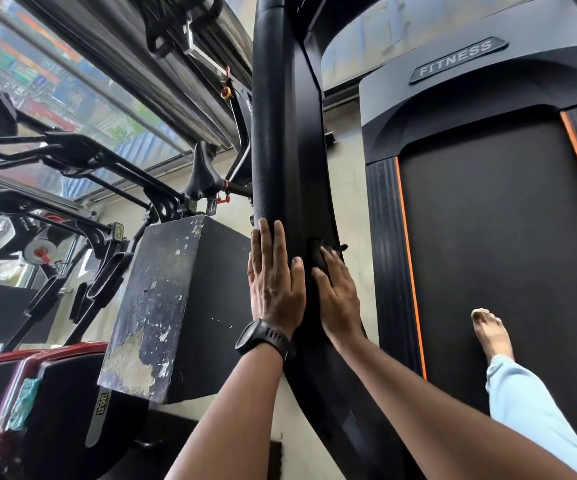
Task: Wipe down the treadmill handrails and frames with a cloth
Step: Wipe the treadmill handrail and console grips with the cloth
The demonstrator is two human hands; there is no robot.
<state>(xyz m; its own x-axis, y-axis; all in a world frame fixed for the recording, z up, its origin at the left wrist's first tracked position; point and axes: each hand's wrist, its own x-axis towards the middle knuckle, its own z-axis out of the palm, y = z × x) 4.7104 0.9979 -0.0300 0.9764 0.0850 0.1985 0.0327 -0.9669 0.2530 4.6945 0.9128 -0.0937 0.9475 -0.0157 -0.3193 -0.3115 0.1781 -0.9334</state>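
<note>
Hands are both working on the left side of the treadmill, one on each face of the same long member. My left hand (pixel 275 275), the one wearing the watch (pixel 262 337), is lying flat on the padded handrail (pixel 269 133) with fingers straight and gripping nothing. I am using it as a brace, so the rail is not flexing and I am staying balanced while leaning over.

My right hand (pixel 337 296) is pressing the cloth (pixel 320 254) against the frame (pixel 306 150), the smooth black panel just beside the rail on the belt side. Its fingers look spread over the cloth rather than clenched round it. The cloth is as dark as the panel, so I cannot be sure where the fingertips end. A flat palm is spreading the pressure, which suits a broad surface like this.

Rail and frame are running side by side, long axis pointing away from me toward the front hood marked FITNESS (pixel 460 58). The frame is curving slightly as it goes. The cloth is bunched, with no clear long axis of its own, and a small corner is sticking out toward the belt (pixel 487 237).

My bare foot (pixel 491 332) is planted on the belt. A chipped grey box (pixel 162 306) is sitting just left of the rail.
</note>
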